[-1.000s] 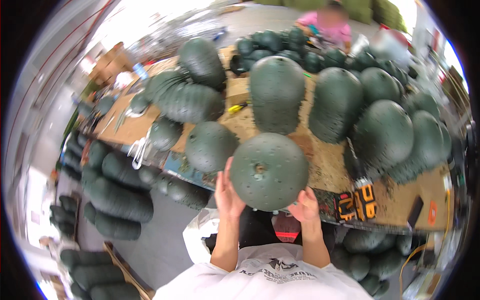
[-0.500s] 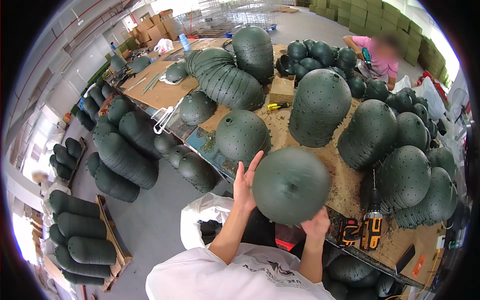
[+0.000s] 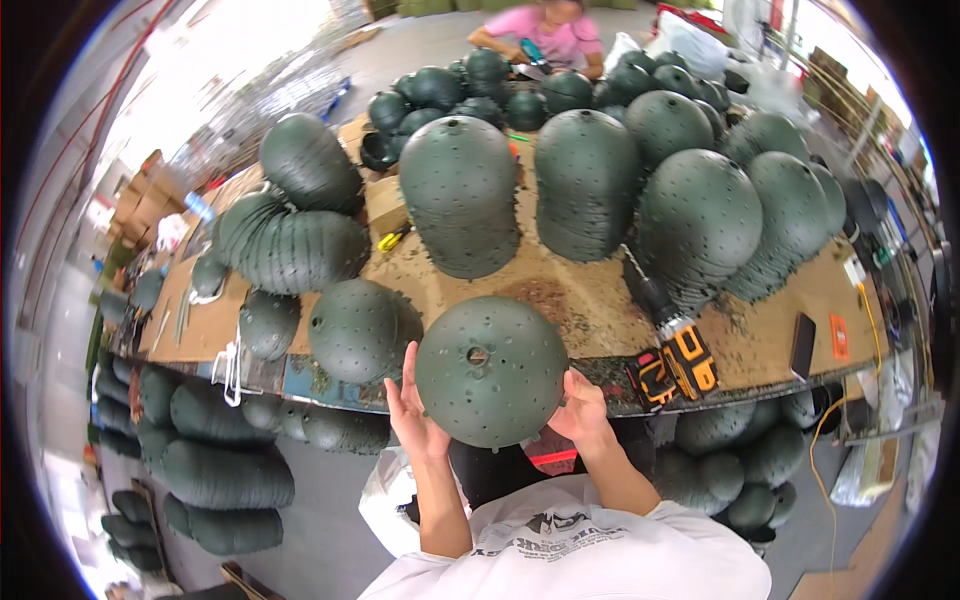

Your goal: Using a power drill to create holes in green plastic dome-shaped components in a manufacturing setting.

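Observation:
Between my two hands is a dark green plastic dome (image 3: 510,400), dotted with small holes and with a larger round hole near its top. My left hand (image 3: 418,425) supports its left side, fingers stretched up along it. My right hand (image 3: 583,408) grips the lower right side, its fingertips partly hidden behind the dome. Just left of it, another perforated dome (image 3: 352,330) rests at the table's front edge. A yellow and black cordless drill (image 3: 690,358), its long bit pointing away from me, lies to the right of my hands.
Tall stacks of nested domes (image 3: 460,200) stand across the wooden table (image 3: 575,285). A yellow screwdriver (image 3: 395,237), a dark phone (image 3: 802,345) and an orange card (image 3: 839,337) lie on it. Opposite, a person in pink (image 3: 570,38) holds a teal power tool. More dome stacks (image 3: 220,475) fill the floor below.
My view has swung to the right. The dome, blurred by motion before, is now sharp and its top hole shows higher up. My right hand has risen along its side.

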Tool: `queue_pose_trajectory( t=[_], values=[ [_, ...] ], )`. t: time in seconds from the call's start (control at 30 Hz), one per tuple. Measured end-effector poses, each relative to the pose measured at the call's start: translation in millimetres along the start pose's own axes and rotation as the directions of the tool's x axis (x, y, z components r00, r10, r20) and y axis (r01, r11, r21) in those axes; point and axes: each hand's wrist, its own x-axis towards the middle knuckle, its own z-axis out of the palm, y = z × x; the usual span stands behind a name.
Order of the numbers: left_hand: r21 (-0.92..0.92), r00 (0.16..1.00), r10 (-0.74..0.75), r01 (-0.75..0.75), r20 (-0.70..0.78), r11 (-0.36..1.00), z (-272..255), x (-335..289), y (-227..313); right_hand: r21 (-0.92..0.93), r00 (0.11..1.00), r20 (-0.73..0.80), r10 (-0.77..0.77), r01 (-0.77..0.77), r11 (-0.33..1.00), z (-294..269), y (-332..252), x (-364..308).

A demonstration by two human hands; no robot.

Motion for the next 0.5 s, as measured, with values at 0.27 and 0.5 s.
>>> queue_pose_trajectory(
  t=[0.27, 0.5],
  values=[
    [-0.013, 0.997, -0.038, 0.038, -0.062, 0.999, -11, 4, 0, 0.085, 0.940, 0.313, -0.132, 0.111, 0.990, 39, -15, -26],
    [0.012, 0.991, -0.056, 0.058, -0.120, 0.998, -30, 7, -3, -0.127, 0.993, -0.017, 0.114, -0.116, 0.985, -5, 9, -13]
  ],
)
